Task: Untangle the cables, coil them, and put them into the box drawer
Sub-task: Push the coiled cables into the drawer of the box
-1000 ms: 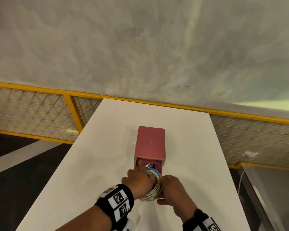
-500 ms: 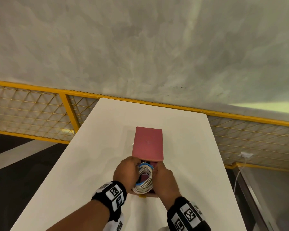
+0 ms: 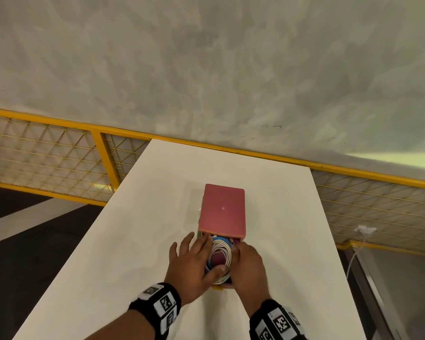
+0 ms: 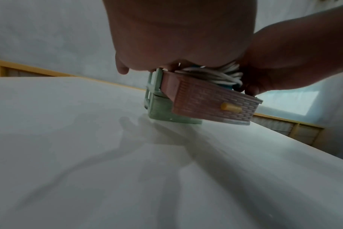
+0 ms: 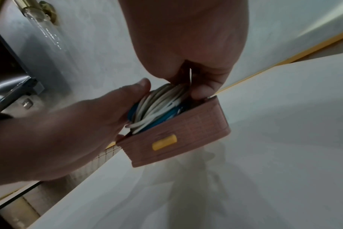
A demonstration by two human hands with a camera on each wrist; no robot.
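Note:
A pink box (image 3: 222, 212) stands mid-table with its drawer (image 4: 215, 102) pulled out toward me; the drawer front is brick-patterned with a yellow knob (image 5: 163, 142). A coil of white and blue cables (image 3: 225, 249) lies in the drawer, bulging above its rim (image 5: 159, 105). My left hand (image 3: 196, 256) sits at the drawer's left with its fingers spread straight and its thumb pressing on the coil's near side. My right hand (image 3: 243, 261) is at the drawer's right, fingers curled over the coil's right side (image 5: 186, 46).
The white table (image 3: 133, 241) is long and narrow, with drop-offs at both sides. A yellow mesh railing (image 3: 59, 155) and a grey wall run behind it. A white plug with its cord (image 3: 363, 229) hangs on the railing at the right.
The coil, held upright between both hands in front of the box, has gone down flat into the drawer. My left fingers have let go and spread out; both hands shifted slightly forward.

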